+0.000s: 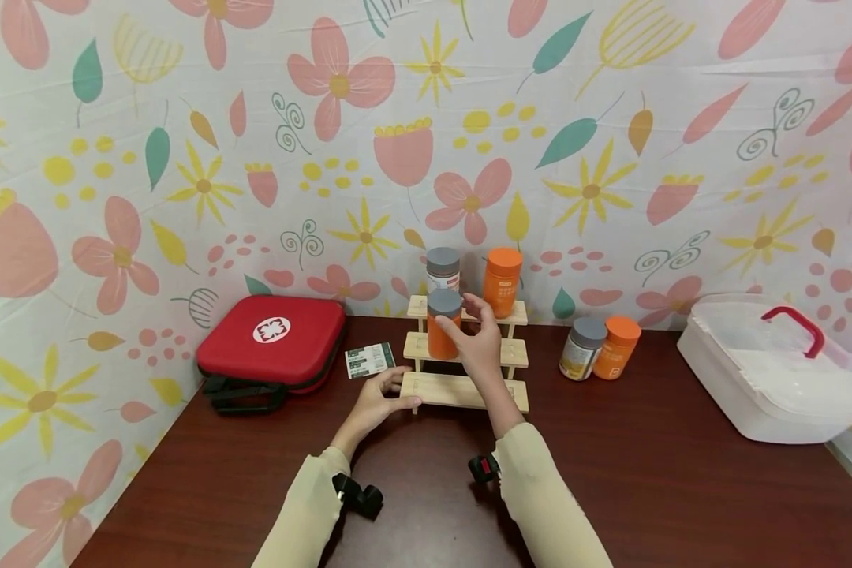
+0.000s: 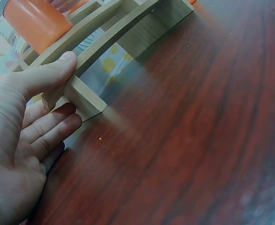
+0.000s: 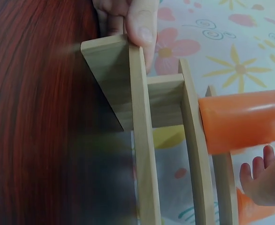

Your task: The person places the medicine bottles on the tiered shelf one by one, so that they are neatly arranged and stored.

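Note:
A three-step wooden display rack [image 1: 461,390] stands on the table near the wall. At its lowest step, my left hand [image 1: 373,406] holds the left end, thumb on the board and fingers beside the leg, as the left wrist view shows. An orange bottle with a grey cap [image 1: 442,339] stands upright on the middle step. My right hand [image 1: 480,344] is at its right side, thumb overlapping the bottle in the head view; in the right wrist view the loose fingers [image 3: 258,166] lie apart from its body. A white grey-capped bottle [image 1: 443,264] and an all-orange bottle [image 1: 503,282] occupy the top step.
Left of the rack lie a red zip case [image 1: 273,339] and a green-and-white blister pack [image 1: 369,360]. To the right stand a grey-capped bottle [image 1: 581,351] and another orange bottle [image 1: 616,349]. A white lidded box with a red handle [image 1: 760,386] sits far right. Patterned cloth hangs behind.

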